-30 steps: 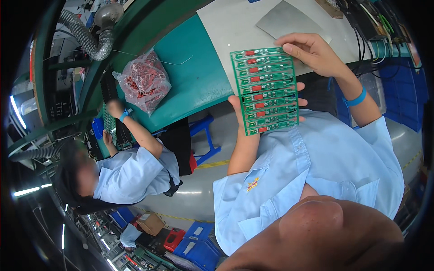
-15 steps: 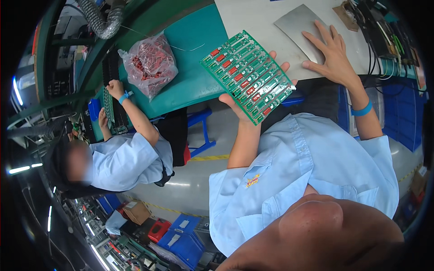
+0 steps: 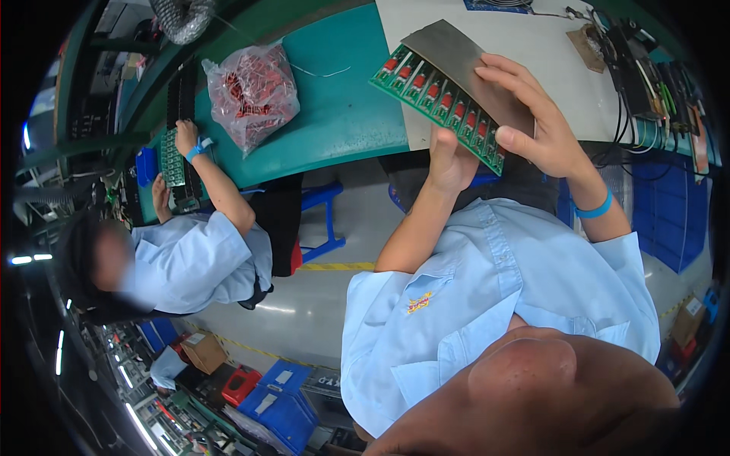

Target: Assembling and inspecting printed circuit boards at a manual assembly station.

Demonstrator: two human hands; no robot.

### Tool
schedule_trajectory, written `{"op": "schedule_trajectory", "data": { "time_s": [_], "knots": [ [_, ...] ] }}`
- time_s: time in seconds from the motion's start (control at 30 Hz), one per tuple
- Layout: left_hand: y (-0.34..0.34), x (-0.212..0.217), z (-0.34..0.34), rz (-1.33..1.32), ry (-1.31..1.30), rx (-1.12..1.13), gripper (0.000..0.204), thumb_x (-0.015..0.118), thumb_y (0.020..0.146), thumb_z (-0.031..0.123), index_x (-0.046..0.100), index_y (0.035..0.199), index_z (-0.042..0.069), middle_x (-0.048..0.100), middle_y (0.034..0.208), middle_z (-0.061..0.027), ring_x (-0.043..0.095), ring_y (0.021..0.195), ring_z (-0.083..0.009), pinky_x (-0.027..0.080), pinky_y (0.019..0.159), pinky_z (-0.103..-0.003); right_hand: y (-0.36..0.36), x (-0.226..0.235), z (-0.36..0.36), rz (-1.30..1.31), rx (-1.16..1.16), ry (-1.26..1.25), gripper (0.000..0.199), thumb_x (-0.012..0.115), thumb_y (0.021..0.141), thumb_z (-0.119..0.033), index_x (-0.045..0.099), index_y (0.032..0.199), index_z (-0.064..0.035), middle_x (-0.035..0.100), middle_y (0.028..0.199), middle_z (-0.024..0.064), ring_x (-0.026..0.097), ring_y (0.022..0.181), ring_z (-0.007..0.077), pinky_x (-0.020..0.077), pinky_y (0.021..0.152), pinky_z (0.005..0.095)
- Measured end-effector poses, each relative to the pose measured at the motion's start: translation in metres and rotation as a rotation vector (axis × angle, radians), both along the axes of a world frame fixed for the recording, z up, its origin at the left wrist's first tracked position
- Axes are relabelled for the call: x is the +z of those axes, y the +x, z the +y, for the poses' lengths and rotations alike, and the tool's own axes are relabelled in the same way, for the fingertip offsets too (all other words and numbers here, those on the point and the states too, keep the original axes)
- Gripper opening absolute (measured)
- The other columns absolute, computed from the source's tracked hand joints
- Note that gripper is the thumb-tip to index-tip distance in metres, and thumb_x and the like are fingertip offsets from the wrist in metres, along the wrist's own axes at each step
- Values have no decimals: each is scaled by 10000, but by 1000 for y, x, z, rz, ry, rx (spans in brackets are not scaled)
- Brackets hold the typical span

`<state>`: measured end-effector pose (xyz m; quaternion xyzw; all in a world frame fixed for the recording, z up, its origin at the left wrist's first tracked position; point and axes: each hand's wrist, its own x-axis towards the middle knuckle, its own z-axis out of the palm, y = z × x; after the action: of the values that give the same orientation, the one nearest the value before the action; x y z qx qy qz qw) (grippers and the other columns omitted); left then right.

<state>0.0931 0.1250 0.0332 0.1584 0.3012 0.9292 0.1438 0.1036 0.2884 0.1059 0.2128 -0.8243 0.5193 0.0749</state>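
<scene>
My left hand [image 3: 452,163] holds a green circuit board panel [image 3: 426,102] from below, its thumb at the near edge and its other fingers hidden beneath. A row of red components runs along the panel's uncovered near part. Over the far part lies a thin grey metal sheet [image 3: 450,52], slightly tilted. My right hand [image 3: 541,125] grips this sheet at its right side, fingers spread along the top and thumb by the near edge. Both pieces are held up above the bench's front edge. Whether the sheet touches the components cannot be made out.
A clear plastic bag of red components [image 3: 255,99] sits on the green mat [image 3: 334,99]. At left, a co-worker's hand [image 3: 186,139] is at another green board [image 3: 173,156]. Cables and tools [image 3: 654,83] crowd the bench's right end. Blue bins [image 3: 669,213] stand below it.
My right hand has lifted the metal sheet off the white bench surface and brought it left over the panel. My left hand has tipped the panel flatter and moved slightly right.
</scene>
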Motion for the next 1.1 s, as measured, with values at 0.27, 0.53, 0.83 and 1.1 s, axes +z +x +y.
{"op": "schedule_trajectory", "data": {
  "time_s": [0.27,0.53,0.83,1.1],
  "knots": [
    [-9,-5,9,39,52,1,911,673,858,698,350,1550,201,517,1482,-32,530,1341,-232,444,1127,-438,-12,-12,-14,17,36,-42,620,725,839,-292,588,1404,-77,438,1538,127,444,1388,322,347,1143,441],
    [-12,-3,11,67,38,0,903,674,865,688,350,1548,194,515,1474,-39,528,1338,-236,441,1123,-444,-16,-12,-13,21,22,-15,650,732,831,-348,590,1407,-82,432,1549,125,438,1396,329,345,1146,453],
    [-13,3,8,96,12,-13,914,674,865,690,336,1552,191,515,1470,-47,526,1338,-237,442,1118,-445,-16,-11,-11,68,39,17,663,717,844,-366,578,1429,-86,423,1560,120,429,1407,335,352,1144,460],
    [-18,9,14,70,24,-20,888,653,881,687,343,1544,185,528,1457,-47,558,1303,-231,467,1084,-423,-21,-12,-1,18,44,39,638,536,978,-475,519,1482,-85,391,1590,138,382,1451,349,295,1180,491]
  ]
}}
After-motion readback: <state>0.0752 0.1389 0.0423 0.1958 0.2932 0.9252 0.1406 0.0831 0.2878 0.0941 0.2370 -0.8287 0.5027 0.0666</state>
